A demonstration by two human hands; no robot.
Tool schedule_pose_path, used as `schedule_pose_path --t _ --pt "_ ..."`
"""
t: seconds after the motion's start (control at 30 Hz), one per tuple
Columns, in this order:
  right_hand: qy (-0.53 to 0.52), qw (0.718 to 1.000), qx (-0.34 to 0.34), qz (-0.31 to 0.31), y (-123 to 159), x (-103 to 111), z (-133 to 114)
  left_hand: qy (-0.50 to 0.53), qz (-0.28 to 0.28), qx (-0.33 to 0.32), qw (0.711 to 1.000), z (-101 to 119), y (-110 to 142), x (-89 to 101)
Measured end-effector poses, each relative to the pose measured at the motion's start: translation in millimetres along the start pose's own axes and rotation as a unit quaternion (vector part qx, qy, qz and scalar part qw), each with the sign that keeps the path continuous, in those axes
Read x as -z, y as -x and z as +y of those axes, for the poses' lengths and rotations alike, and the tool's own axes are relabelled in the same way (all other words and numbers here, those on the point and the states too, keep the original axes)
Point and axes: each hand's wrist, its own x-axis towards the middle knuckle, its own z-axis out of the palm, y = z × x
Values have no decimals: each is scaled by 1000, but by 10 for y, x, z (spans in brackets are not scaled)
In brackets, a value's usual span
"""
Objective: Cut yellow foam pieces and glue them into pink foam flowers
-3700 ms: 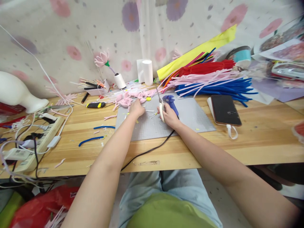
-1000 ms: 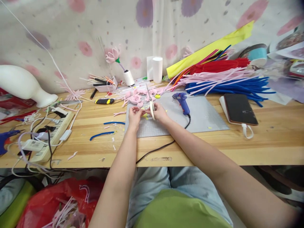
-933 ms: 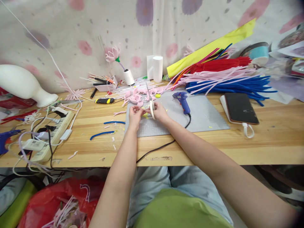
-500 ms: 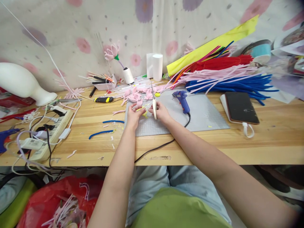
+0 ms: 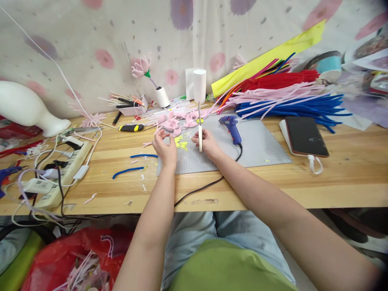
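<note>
My right hand grips a pair of scissors by the white handle, and the blades point away from me toward the back of the table. On the left edge of the grey cutting mat, my left hand is raised with thumb and fingers apart, and nothing shows between them. Small yellow scraps lie on the mat just right of its fingertips. Beside them are thin white strands. Pink fuzzy petal shapes are bunched just beyond both hands.
A blue glue gun rests on the mat, its cord trailing to the front edge. Pipe cleaner bundles fill the back right, near a black device. At left are a utility knife and a power strip.
My left hand has moved left and let go of a pink petal piece, which now lies among the others. The scissors have turned slightly and shifted right in my right hand.
</note>
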Motion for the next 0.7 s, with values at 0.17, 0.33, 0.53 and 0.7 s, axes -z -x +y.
schedule_pose_path --t 0.17,0.33,0.53,0.7 --pt "-19 1000 8 3 -1 2 -13 7 -25 35 999 16 56 -53" --pt "-46 998 33 -15 11 22 -60 -3 -118 126 985 -69 88 -132" --pt "-60 997 27 -43 9 49 -86 111 -220 299 922 -15 137 -238" --pt "-39 997 24 -59 29 53 -107 152 -197 307 919 31 124 -210"
